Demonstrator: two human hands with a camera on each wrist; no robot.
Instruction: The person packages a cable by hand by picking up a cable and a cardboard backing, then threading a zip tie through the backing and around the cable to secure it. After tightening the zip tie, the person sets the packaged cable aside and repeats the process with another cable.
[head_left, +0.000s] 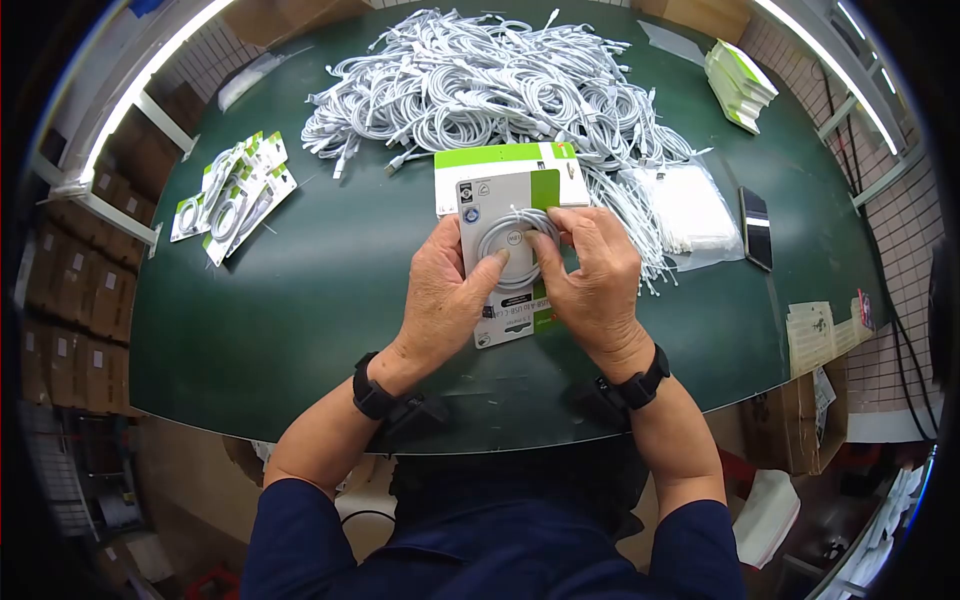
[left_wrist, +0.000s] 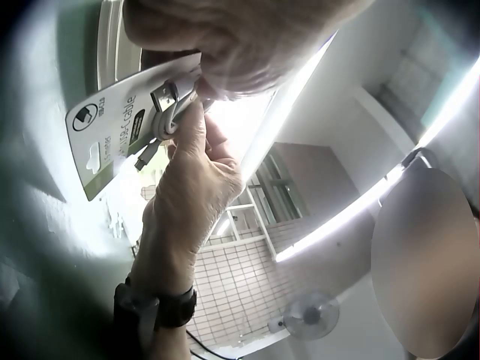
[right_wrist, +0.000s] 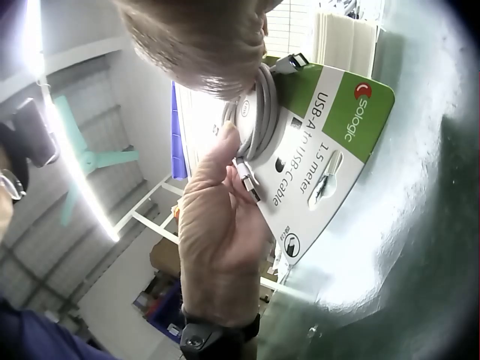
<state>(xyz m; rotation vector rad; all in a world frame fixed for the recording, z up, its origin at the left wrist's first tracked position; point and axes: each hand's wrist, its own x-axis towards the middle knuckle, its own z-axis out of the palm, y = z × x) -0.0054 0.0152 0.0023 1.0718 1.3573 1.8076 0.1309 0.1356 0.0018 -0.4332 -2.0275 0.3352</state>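
Note:
Over the table I hold a white-and-green cable packaging card (head_left: 508,188) printed "USB-A to USB-C cable". A coiled light-grey USB cable (right_wrist: 266,112) lies against its face, with both plugs showing in the right wrist view. My left hand (head_left: 440,285) grips the card's left edge, thumb pressed on the coil. My right hand (head_left: 597,280) pinches the coil at its right side between thumb and fingers. Just beyond the held card lies a stack of similar cards (head_left: 500,157), partly hidden by it.
A big heap of grey cables (head_left: 480,90) covers the table's far side. Several carded cables (head_left: 225,205) lie at left. Thin white strips (head_left: 640,240), a clear plastic bag (head_left: 700,215) and a phone (head_left: 756,230) are at right. Another card stack (head_left: 738,88) stands at far right.

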